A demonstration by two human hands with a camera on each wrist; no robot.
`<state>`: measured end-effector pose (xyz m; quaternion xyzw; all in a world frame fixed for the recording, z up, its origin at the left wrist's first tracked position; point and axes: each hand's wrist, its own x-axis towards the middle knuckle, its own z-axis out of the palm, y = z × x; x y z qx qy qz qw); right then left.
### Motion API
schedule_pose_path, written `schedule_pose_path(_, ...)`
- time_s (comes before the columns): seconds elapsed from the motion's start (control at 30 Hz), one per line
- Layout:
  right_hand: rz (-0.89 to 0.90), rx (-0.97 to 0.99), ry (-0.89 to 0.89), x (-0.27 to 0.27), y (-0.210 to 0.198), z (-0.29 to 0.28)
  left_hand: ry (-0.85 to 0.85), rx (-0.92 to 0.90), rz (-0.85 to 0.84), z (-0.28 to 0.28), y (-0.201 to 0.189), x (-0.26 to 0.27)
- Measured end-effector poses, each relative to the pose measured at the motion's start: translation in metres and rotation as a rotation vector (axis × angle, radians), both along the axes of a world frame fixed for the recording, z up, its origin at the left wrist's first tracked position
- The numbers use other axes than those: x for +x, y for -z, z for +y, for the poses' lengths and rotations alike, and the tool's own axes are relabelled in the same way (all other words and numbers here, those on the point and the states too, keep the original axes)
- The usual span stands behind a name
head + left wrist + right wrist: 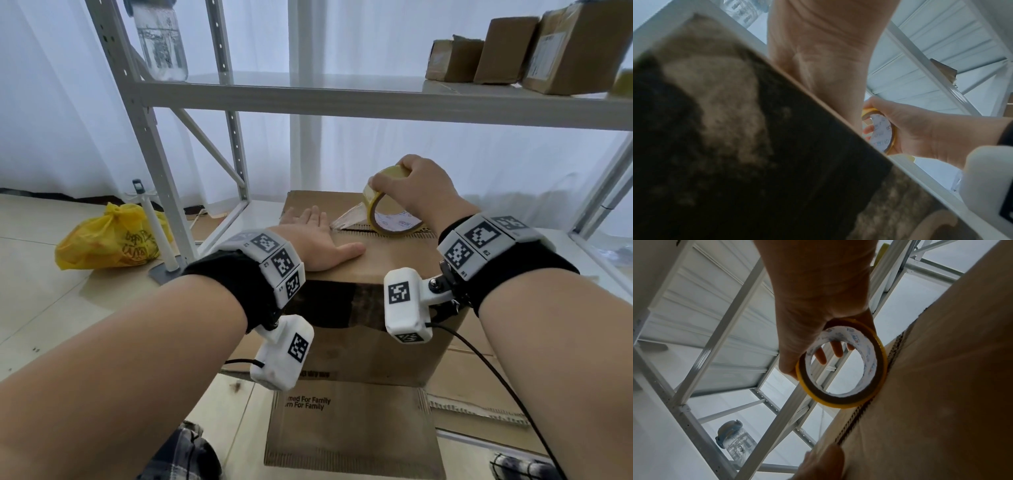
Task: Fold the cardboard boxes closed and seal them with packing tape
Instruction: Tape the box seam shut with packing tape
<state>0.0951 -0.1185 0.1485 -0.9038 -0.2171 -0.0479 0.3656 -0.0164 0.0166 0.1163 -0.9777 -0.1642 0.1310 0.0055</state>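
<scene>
A brown cardboard box (359, 342) stands on the floor in front of me with its top flaps folded down. My left hand (318, 240) lies flat and open on the box top, fingers straight, pressing near the end of a clear tape strip (349, 217) that runs along the centre seam. My right hand (421, 192) grips a yellow roll of packing tape (387, 209) standing on edge on the seam. In the right wrist view the tape roll (842, 365) rests against the box top (941, 386), fingers curled round it.
A white metal shelving rack (342, 99) rises behind the box, with several sealed cardboard parcels (513, 51) at upper right and a clear jar (161, 37) at upper left. A yellow plastic bag (109, 236) lies on the floor left. Flattened cardboard (352, 428) lies under the box.
</scene>
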Motion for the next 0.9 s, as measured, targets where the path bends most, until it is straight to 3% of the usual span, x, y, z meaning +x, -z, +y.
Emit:
schedule_pose_path(0.33, -0.034, -0.051, 0.012, -0.003, 0.001, 0.001, 0.061, -0.129, -0.006, 0.002, -0.001, 0.007)
schedule_pose_path(0.57, -0.003, 0.118, -0.049, -0.018, 0.005, -0.016, -0.092, -0.122, -0.073, 0.015, 0.002, -0.009)
schedule_pose_path(0.73, 0.231, 0.341, -0.081, -0.024, 0.012, -0.031, -0.074, -0.156, -0.136, 0.006, -0.003, -0.021)
schedule_pose_path(0.9, 0.366, 0.38, -0.031, -0.023, 0.016, -0.038, -0.054, -0.152, -0.139, 0.005, -0.004, -0.026)
